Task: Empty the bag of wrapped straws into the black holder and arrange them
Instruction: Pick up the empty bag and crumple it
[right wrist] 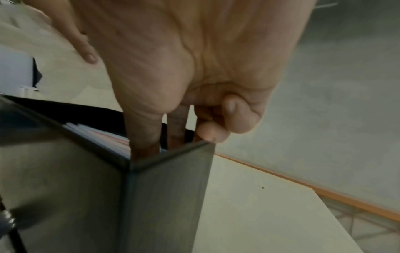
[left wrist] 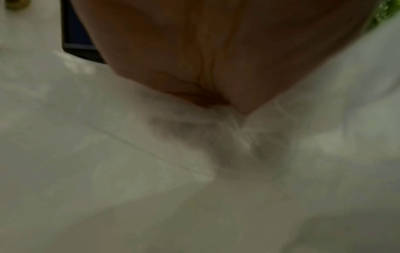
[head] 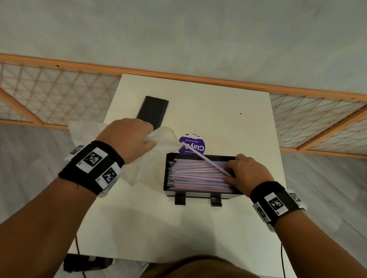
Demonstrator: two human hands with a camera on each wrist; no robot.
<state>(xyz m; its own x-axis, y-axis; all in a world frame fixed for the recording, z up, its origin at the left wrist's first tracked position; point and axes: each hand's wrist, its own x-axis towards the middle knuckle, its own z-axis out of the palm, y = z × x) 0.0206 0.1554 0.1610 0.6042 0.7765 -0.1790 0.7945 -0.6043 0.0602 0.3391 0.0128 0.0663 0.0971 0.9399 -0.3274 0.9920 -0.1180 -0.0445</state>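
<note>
Right hand (head: 247,174) sat at the right end of the black holder (head: 196,194), fingertips (right wrist: 145,137) dipped inside the rim and pressing on the straw ends. One stray straw (head: 203,158) ran diagonally from those fingers up over the far rim; whether it was pinched or just touched, couldn't tell. Left hand (head: 128,139) was curled tight on a bunched fistful of the plastic bag (head: 163,137), just left of the holder; the bag looked limp and emptied, nothing visible inside. Wrapped straws (head: 195,177) filled the holder, mostly lying lengthwise, a bit fanned at the left end.

Handling guess: straws were light, thin, paper-slick, easy to bend or fling, so better nudged from the ends or flattened with a palm than squeezed mid-length. Bag was soft and floppy, fine to grab anywhere. A black lid-like piece (head: 152,112) and a purple round sticker (head: 194,145) lay on the white table (head: 253,125) behind.
</note>
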